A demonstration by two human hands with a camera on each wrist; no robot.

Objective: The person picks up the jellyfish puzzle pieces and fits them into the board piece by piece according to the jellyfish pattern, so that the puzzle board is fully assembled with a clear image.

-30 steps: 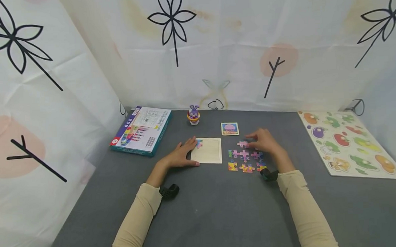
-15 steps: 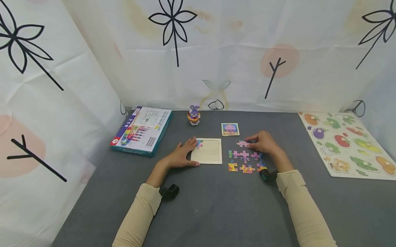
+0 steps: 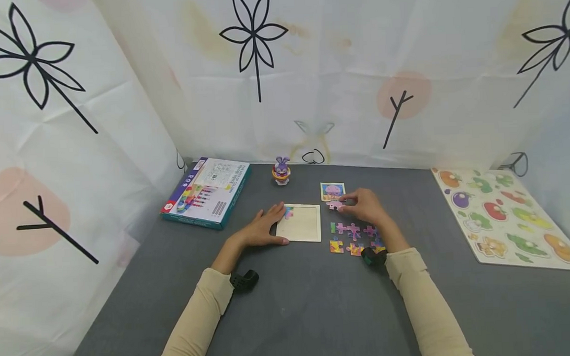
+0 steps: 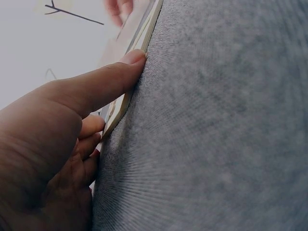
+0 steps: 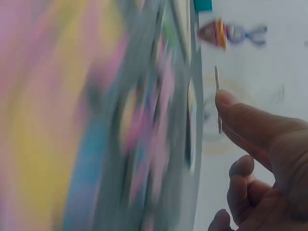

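My left hand holds the left side of a square wooden puzzle tray, its thumb at the near left corner and its fingers by the far left one. One puzzle piece lies in the tray's far left corner. My right hand pinches a pink puzzle piece between thumb and fingers, lifted off the table; in the right wrist view this piece shows edge-on. Near that hand lie several loose jigsaw pieces, partly hidden by the right wrist.
A small picture card lies beyond the pinched piece. A purple rabbit figurine stands at the back. The flat box is at the left, and a board with vegetable pictures at the right, on the grey table.
My right hand has lifted the pink puzzle piece from the loose pieces and carried it left, towards the tray. The left hand stays at the tray. The head view has tilted slightly.
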